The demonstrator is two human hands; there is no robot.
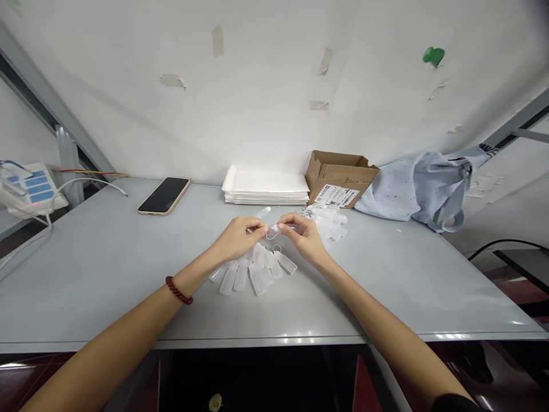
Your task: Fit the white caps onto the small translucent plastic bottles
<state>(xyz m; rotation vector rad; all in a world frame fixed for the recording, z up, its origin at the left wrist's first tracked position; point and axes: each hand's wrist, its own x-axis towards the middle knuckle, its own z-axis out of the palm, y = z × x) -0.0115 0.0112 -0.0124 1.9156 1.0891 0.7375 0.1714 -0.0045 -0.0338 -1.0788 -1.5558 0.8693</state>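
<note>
My left hand [240, 236] and my right hand [303, 233] meet over the middle of the table, thumbs and forefingers pinched. Between their fingertips is a small white piece [274, 228], its exact kind too small to tell. From it a thin white cord [271, 236] curves in a loop between the two pinches. Just below lie several small translucent plastic bottles [257, 274] in a fanned heap, some with white cord loops. Another cluster of similar translucent bottles [332, 223] is beyond my right hand. A single translucent piece [262, 212] lies behind my left fingertips.
A stack of white envelopes [266, 186] and an open cardboard box [341, 174] stand against the wall. A phone [164, 196] lies at the left. Light blue cloth [407, 186] is heaped at the right. A white cable [86, 179] and a power strip [34, 189] are at far left.
</note>
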